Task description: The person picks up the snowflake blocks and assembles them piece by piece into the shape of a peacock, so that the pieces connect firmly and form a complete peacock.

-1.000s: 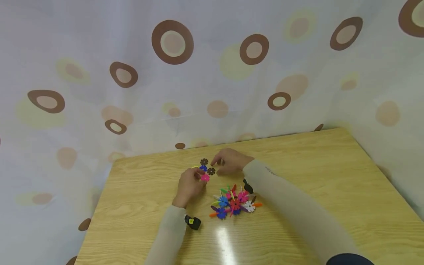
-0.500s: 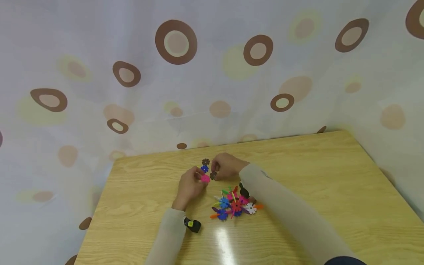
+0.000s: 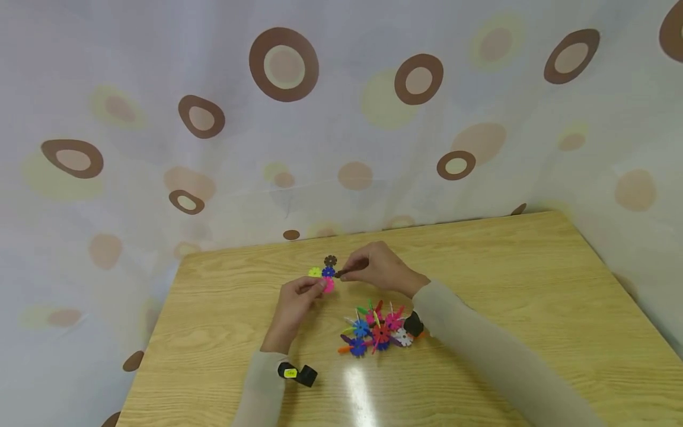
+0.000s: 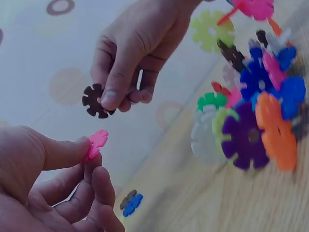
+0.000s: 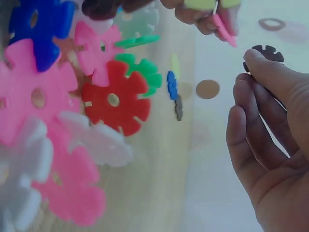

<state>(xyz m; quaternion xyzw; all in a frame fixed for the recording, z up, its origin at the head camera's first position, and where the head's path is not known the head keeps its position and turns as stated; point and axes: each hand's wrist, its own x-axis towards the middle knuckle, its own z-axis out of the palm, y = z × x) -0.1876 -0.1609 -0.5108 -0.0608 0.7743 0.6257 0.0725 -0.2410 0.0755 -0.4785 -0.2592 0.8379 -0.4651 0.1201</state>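
My left hand [image 3: 293, 302] pinches a pink notched plastic snowflake disc [image 4: 98, 142] between thumb and fingers. In my right hand [image 3: 385, 270] a dark brown disc of the same kind [image 4: 91, 101] is pinched, seen nearly edge-on in the head view. The two held discs are close together but apart in the left wrist view. Just beyond the hands, a blue disc [image 3: 328, 271], another brown disc [image 3: 330, 260] and a yellow disc [image 3: 315, 272] lie flat on the table, grouped edge to edge.
A joined cluster of many-coloured discs [image 3: 380, 333] stands on the wooden table [image 3: 213, 332], close in front of the right forearm. Patterned cloth [image 3: 352, 118] rises behind the table's far edge. A black wrist camera [image 3: 305, 375] sits on the left wrist.
My right hand has taken hold of the brown disc from the table and lifted it. My left hand has turned and drawn back slightly with the pink disc, uncovering the yellow disc.
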